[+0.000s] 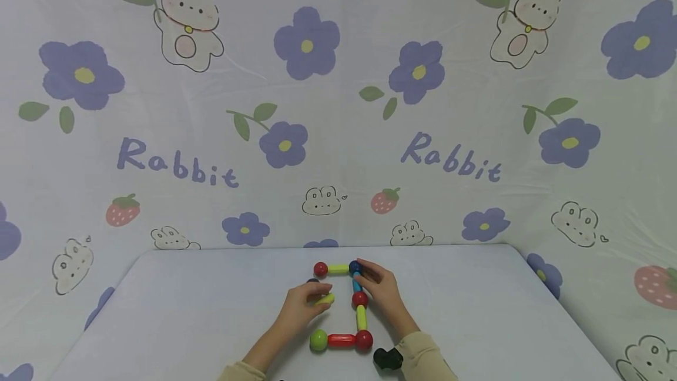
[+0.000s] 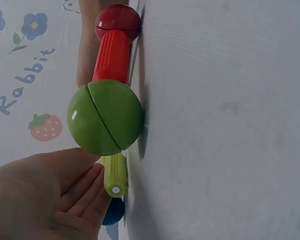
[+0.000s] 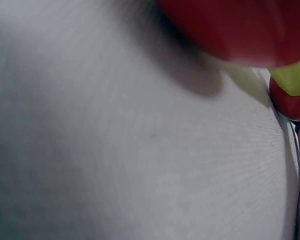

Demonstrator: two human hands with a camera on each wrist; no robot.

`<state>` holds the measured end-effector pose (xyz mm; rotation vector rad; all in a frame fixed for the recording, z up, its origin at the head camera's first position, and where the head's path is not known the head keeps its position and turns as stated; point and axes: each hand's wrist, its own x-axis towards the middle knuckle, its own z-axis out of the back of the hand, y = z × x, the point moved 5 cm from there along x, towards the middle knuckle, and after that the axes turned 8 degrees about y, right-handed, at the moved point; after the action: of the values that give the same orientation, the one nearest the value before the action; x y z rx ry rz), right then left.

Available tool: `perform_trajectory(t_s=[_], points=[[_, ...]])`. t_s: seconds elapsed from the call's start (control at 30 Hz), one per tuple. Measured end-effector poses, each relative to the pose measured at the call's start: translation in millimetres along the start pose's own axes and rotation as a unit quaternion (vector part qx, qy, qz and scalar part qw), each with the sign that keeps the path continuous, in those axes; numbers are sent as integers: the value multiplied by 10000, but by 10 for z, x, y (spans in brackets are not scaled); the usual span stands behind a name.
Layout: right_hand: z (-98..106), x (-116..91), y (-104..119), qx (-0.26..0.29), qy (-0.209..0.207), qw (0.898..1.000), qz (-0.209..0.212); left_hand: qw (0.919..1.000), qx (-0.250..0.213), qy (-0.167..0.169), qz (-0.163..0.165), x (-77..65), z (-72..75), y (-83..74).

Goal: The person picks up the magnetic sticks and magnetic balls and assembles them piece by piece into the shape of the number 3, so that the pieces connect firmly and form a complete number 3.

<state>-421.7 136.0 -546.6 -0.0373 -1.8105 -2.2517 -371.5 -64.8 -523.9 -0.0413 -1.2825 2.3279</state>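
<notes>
My left hand (image 1: 302, 306) pinches a yellow-green magnetic rod (image 1: 328, 298) between thumb and fingers; the rod's round end faces the camera in the left wrist view. Just beyond those fingers, a dark blue ball (image 1: 312, 280) is mostly hidden. My right hand (image 1: 385, 291) grips the figure's upper right corner, fingertips at another dark blue ball (image 1: 355, 267) and thumb by a light blue rod (image 1: 357, 284). From that corner a yellow-green rod (image 1: 338, 268) runs left to a red ball (image 1: 320, 269). Below the light blue rod is a second red ball (image 1: 359, 298).
The joined figure continues down through a yellow-green rod (image 1: 362, 318) to a red ball (image 1: 364, 340), then left along a red rod (image 1: 341, 340) to a green ball (image 1: 319, 340). A black object (image 1: 388, 359) sits by the right sleeve. White cloth covers the table (image 1: 211, 293).
</notes>
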Motion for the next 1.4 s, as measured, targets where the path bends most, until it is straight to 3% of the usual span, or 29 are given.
perform_trajectory(t_s=[0.5,0.87,1.17,1.4], points=[[9,17,-22,-33,-31,10000,29,9999,110,-104,-39,-31,-4,69],[25,-114,283,55,163,9998,59,9989,387,-148,216,-2,-4,110],[18,-162,366,54,140,9998,94,9978,614,-256,76,16,24,112],[17,-89,226,87,93,9999,48,9986,475,-231,-92,45,13,94]])
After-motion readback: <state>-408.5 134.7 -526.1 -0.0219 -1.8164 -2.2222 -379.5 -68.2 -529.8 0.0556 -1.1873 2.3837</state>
